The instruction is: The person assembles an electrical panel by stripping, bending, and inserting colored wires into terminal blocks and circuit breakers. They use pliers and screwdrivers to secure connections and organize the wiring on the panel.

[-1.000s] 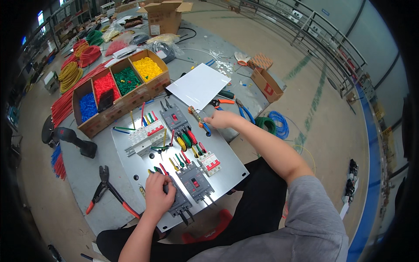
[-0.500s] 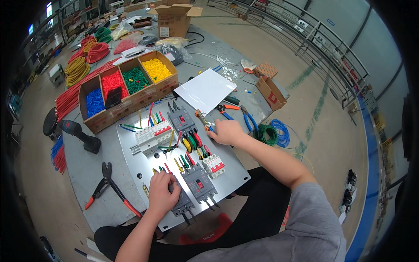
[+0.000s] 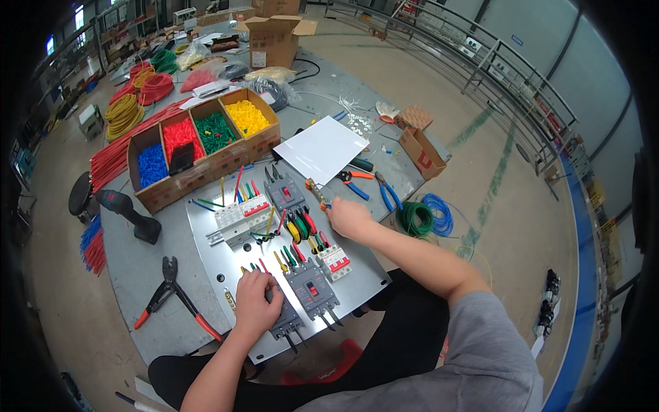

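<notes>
- Head view: the metal mounting plate (image 3: 220,264) lies on the grey counter (image 3: 130,275), its near edge close to the counter's front edge.
- The left hand (image 3: 255,302) presses flat, fingers curled, on a dark breaker (image 3: 285,319) at the plate's near edge.
- The right hand (image 3: 349,218), at the plate's right edge, pinches a small screwdriver (image 3: 317,192).
- Left of the plate lie red-handled pliers (image 3: 171,295), with bare counter around them.
- Beyond the plate stands a cardboard box of coloured pieces (image 3: 199,144); concrete floor (image 3: 480,178) opens to the right.

An industrial workshop hall is showing: concrete floor (image 3: 494,178), metal railings (image 3: 508,62), wire coils (image 3: 123,113) lying far left, cardboard boxes (image 3: 274,38) standing beyond.
</notes>
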Available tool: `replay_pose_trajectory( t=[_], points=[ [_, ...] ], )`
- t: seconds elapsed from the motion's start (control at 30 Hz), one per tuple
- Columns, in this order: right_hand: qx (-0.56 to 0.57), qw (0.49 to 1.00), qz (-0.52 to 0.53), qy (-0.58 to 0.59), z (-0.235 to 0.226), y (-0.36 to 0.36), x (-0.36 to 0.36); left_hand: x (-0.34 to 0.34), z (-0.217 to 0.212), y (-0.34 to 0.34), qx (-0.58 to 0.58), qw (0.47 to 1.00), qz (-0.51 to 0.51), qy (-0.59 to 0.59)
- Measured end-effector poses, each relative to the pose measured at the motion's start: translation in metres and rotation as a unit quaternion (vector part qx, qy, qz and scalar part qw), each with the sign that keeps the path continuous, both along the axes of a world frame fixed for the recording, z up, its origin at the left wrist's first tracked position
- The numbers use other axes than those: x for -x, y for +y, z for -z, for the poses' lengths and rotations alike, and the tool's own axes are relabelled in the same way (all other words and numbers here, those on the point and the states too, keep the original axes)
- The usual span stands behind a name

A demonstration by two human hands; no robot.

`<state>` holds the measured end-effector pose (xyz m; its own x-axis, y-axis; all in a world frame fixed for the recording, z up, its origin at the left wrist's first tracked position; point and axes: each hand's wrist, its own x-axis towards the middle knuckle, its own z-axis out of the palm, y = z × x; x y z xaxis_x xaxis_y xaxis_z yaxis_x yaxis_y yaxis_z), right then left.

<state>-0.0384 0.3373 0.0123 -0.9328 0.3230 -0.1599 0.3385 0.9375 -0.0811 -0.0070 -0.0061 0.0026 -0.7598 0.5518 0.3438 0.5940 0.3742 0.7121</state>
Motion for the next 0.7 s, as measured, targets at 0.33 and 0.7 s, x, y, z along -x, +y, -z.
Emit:
replay_pose_trajectory(
  t=[0.33,0.7],
  points=[
    [0.012,0.997,0.072,0.032,0.017,-0.010,0.004,0.000,0.003,0.001,0.011,1.000,-0.010,-0.003],
    [0.142,0.988,0.053,0.020,-0.020,0.020,0.022,0.000,0.001,-0.002,0.010,1.000,-0.007,-0.005]
  ],
)
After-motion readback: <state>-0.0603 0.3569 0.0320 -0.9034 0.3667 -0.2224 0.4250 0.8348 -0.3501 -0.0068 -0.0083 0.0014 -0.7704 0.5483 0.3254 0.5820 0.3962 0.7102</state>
